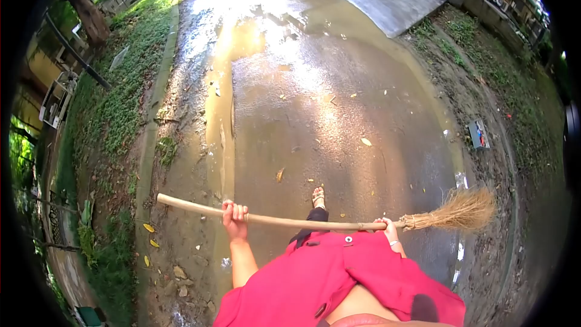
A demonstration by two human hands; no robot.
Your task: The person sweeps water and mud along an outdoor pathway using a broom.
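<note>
a broom (315,221) with a long pale wooden handle and a bushy straw-coloured head is held nearly level across the body, above the wet pavement. the bare handle end points left; the bristles fan out at the right, tilted slightly upward.

The broom (327,218) has a smooth pale wooden handle and rough straw bristles; the road (327,103) is wet, glossy concrete.

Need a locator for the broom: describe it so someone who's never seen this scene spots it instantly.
Start at the wet paved path running up the middle, then drop to its near end. There the broom lies crosswise, left hand on the pale stick, right hand beside the head. It is the only long pole ending in a straw-coloured bristle fan.
</note>
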